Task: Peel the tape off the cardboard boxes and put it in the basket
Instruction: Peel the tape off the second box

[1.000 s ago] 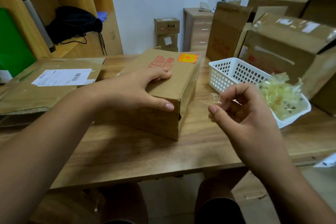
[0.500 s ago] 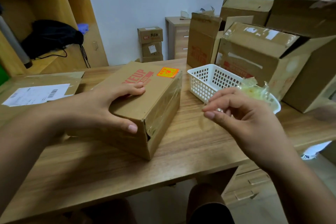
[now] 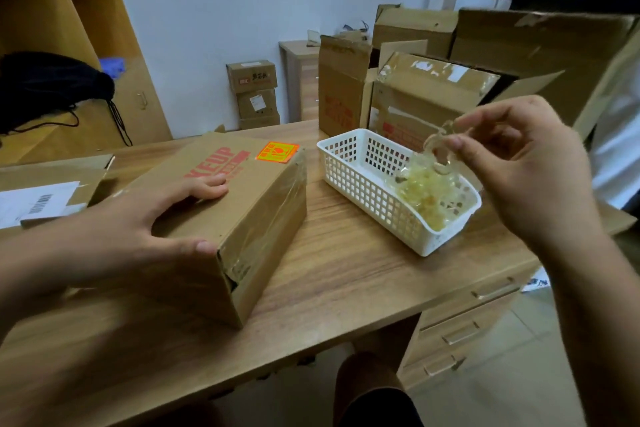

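Your left hand (image 3: 138, 229) lies spread on top of the box (image 3: 256, 198), grip wide, fingers flat on the lid and thumb at the near edge; the box sits on the tabletop (image 3: 346, 274); your right hand (image 3: 530, 177) hangs over the near end of the basket (image 3: 360, 180), grip pinched on a curled strip of tape (image 3: 437, 146); peeled tape (image 3: 429, 194) lies heaped in that end of the basket, which stands near the box.
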The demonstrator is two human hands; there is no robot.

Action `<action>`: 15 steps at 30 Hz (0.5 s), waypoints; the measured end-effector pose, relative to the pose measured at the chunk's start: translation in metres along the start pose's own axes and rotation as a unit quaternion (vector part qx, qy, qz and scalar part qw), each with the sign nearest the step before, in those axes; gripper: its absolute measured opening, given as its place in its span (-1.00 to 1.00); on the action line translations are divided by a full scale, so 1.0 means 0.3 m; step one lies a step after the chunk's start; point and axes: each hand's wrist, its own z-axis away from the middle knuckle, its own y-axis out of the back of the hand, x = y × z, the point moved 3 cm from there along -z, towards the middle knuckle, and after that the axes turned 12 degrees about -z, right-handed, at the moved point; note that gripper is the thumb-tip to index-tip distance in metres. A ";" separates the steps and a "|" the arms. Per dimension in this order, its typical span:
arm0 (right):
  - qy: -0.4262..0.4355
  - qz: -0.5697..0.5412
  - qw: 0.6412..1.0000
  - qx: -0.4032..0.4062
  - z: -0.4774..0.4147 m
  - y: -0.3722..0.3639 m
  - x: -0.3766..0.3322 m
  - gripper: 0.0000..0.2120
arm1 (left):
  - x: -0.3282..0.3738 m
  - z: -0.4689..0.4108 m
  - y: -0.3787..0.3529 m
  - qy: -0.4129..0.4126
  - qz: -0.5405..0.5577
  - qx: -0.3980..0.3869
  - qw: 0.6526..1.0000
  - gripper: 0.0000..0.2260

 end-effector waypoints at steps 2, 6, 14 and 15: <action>-0.012 0.030 0.999 0.001 -0.026 0.007 0.044 -0.87 | -0.003 -0.005 -0.011 0.001 0.006 0.019 1.000 -0.21; -0.039 0.083 0.996 -0.023 -0.049 -0.019 0.121 -0.95 | -0.021 -0.018 -0.030 0.010 0.013 0.025 1.000 -0.18; -0.084 0.130 0.984 -0.088 -0.018 -0.055 0.202 -0.89 | -0.049 -0.030 -0.049 0.012 0.010 0.022 1.000 -0.18; -0.092 0.128 0.983 -0.094 -0.014 -0.055 0.207 -0.89 | -0.043 -0.030 -0.048 0.011 0.010 0.024 1.000 -0.17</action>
